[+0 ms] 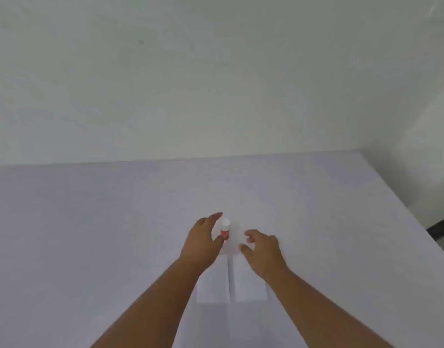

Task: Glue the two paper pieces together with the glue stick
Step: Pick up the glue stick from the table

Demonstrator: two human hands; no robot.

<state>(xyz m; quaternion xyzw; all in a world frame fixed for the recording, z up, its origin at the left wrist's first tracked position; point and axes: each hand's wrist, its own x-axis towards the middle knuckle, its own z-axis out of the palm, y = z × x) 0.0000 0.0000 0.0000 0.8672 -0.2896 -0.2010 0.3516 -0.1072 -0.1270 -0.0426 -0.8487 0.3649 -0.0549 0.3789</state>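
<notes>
The left hand (203, 241) cups the upright glue stick (225, 229), fingers spread, not yet clenched; the right hand (262, 247) hovers open at its four o'clock. This looks like the pickup step: next, close and uncap above the two paper pieces (213, 285).

Red-and-white glue stick (225, 229), white papers (212, 285)
</notes>
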